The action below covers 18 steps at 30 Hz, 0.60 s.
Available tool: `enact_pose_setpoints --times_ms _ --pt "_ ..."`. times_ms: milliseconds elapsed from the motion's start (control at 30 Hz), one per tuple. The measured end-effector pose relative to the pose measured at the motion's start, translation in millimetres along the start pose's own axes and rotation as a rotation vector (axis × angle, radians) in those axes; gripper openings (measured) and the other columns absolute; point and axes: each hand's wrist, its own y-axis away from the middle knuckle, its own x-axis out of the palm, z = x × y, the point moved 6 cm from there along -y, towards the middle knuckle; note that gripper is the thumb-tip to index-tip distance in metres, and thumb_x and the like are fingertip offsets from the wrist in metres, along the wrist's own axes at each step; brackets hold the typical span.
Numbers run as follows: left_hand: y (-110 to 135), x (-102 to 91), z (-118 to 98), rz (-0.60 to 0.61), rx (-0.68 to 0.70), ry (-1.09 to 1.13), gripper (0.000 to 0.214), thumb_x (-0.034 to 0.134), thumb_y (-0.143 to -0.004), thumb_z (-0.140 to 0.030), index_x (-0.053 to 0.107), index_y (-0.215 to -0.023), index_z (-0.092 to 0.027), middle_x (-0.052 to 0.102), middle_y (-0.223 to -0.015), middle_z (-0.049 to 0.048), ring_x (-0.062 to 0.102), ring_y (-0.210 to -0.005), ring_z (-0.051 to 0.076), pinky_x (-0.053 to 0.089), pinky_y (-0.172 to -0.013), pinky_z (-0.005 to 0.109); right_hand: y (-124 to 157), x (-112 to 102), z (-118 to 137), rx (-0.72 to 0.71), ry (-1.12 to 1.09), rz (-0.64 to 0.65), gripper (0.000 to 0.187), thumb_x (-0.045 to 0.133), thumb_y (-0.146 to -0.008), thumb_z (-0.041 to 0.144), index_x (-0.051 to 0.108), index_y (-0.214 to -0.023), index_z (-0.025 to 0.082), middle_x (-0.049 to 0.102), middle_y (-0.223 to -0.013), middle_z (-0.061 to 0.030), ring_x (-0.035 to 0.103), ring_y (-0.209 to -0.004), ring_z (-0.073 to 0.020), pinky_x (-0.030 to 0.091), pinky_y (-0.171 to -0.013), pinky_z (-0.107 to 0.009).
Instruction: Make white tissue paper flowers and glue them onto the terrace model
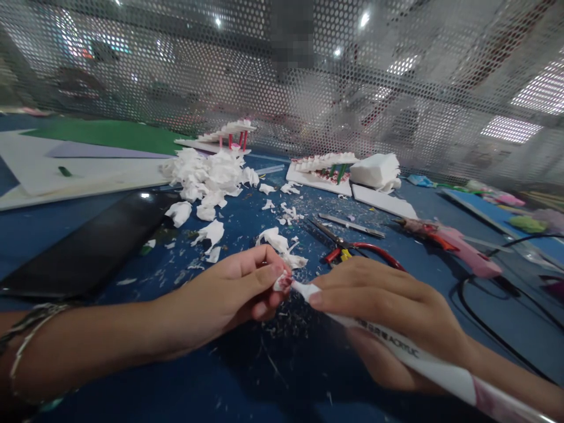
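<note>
Between the thumb and fingers of my left hand (240, 282) is pinched a small white piece with dark red colouring (283, 282). My right hand (392, 311) grips a white acrylic marker (423, 361), its tip touching or very near the coloured piece. Just beyond my fingers lie torn white scraps (275, 238). Red-handled scissors or pliers (341, 244) rest past my right hand, partly hidden by it, with a metal blade-like tool (352, 225) behind them.
A black phone or tablet (92, 241) lies at left, near a heap of white scraps (207, 173). Two small stepped models (324, 161) (233, 132) stand at the back before a perforated metal screen (198, 76). A pink glue gun (467, 249) with a black cord lies right.
</note>
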Motion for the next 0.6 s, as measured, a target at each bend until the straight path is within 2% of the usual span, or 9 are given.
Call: enact_pose_setpoints --times_ms 167,467,600 --pt "0.1 -1.0 -0.9 -0.009 0.011 -0.03 0.019 0.059 -0.077 -0.023 0.048 -0.065 -0.014 0.049 -0.052 -0.007 0.036 -0.042 0.0 0.026 -0.043 0.011 -0.6 -0.7 -1.0 0.009 0.021 -0.006 0.022 0.046 -0.071 0.005 0.06 -0.089 0.009 0.068 -0.082 -0.0091 0.062 -0.079 -0.0105 0.049 -0.075 -0.021" --pt "-0.9 -6.9 -2.4 -0.053 0.038 -0.149 0.02 0.053 -0.082 -0.027 0.047 -0.067 -0.016 0.048 -0.053 -0.0076 0.036 -0.045 0.001 0.025 -0.042 0.01 0.2 0.3 0.5 0.015 0.052 -0.018 0.022 0.047 -0.071 0.005 0.061 -0.088 0.009 0.068 -0.081 -0.0092 0.062 -0.076 -0.0115 0.051 -0.073 -0.022" --pt "0.3 -7.9 -2.0 -0.068 0.035 -0.18 0.019 0.054 -0.08 -0.028 0.048 -0.067 -0.016 0.049 -0.055 -0.0067 0.037 -0.047 0.002 0.026 -0.043 0.011 0.4 2.4 1.6 -0.032 0.033 0.024 0.021 0.048 -0.073 0.008 0.06 -0.09 0.009 0.068 -0.085 -0.0091 0.061 -0.08 -0.012 0.051 -0.074 -0.022"
